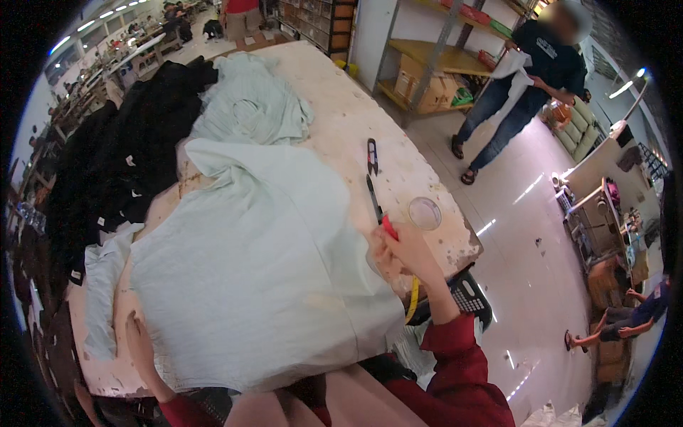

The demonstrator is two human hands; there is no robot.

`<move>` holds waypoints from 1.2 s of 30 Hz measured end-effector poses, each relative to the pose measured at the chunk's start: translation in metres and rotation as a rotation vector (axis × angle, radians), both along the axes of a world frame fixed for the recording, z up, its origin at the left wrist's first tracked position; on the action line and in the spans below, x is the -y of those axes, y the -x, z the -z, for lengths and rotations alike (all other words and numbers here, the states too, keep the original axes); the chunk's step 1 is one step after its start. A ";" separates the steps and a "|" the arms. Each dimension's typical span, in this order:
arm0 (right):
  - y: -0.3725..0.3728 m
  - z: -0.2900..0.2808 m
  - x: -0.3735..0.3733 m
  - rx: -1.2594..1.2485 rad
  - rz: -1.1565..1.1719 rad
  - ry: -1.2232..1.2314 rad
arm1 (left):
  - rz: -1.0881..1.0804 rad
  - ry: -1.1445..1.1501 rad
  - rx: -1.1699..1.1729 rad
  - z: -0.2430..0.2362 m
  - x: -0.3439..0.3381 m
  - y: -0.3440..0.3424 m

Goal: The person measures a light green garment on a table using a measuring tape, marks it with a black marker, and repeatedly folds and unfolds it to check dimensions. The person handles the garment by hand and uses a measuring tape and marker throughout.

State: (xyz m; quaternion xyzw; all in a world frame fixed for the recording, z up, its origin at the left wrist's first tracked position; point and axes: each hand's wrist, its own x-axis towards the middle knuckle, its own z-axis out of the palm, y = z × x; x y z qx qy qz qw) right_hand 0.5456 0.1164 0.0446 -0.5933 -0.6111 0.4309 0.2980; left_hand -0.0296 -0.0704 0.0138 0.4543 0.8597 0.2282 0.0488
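Note:
A pale mint garment piece [249, 263] lies spread across the table in front of me. My left hand [138, 345] rests by its near left edge with fingers stretched out, partly hidden by their angle. At the garment's right side, my right hand [405, 250] is closed around a red-handled tool [389, 228]. A long dark blade [374, 199] points away from that hand; it looks like a pair of scissors. Small black thread snips [372, 156] lie just beyond the blade. A clear roll of tape [425, 213] sits right of the hand.
Black garments [135, 135] pile along the left, beside a bunched mint garment [249, 99] at the far end. A yellow measuring tape [413, 299] hangs by the table's [341, 92] right edge. A person [541, 71] holding white cloth stands near the shelves [434, 57].

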 end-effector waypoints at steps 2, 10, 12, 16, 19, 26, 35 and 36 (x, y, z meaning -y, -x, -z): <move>0.019 0.013 -0.032 0.073 0.076 -0.097 | -0.071 0.075 -0.081 -0.015 -0.044 -0.010; 0.055 0.037 -0.125 -0.215 -0.142 -0.078 | -0.135 -0.093 -0.340 0.026 -0.132 -0.005; 0.068 0.011 -0.120 -0.244 -0.126 0.240 | -0.070 -0.346 -0.407 0.058 -0.117 0.033; 0.064 0.030 -0.132 -0.353 0.022 0.363 | -0.187 -0.614 0.202 0.068 -0.128 0.048; 0.058 0.043 -0.137 -0.220 0.029 0.113 | -0.230 -0.553 0.661 0.043 -0.130 0.041; 0.059 0.017 -0.152 0.169 0.001 -0.217 | -0.178 -0.658 0.285 0.032 -0.129 0.020; 0.044 0.029 -0.123 0.005 -0.094 0.181 | -0.175 -0.251 0.391 -0.004 -0.095 0.012; 0.039 0.020 -0.117 0.018 -0.108 0.176 | -0.192 -0.210 0.483 -0.017 -0.095 -0.009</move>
